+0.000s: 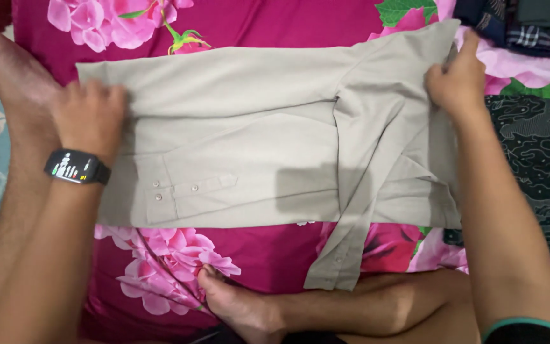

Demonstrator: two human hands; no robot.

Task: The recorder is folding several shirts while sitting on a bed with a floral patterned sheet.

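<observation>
While the left hand [90, 114] presses flat, the right hand's [456, 79] grip pinches the beige shirt [256, 159].

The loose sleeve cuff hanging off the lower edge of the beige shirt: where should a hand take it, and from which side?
Probably pinch the sleeve cuff at its free end, coming from below. It lies flat on the floral sheet, clear of the folded shirt. The right hand seems nearer; the left hand presses the shirt's other end.
</observation>
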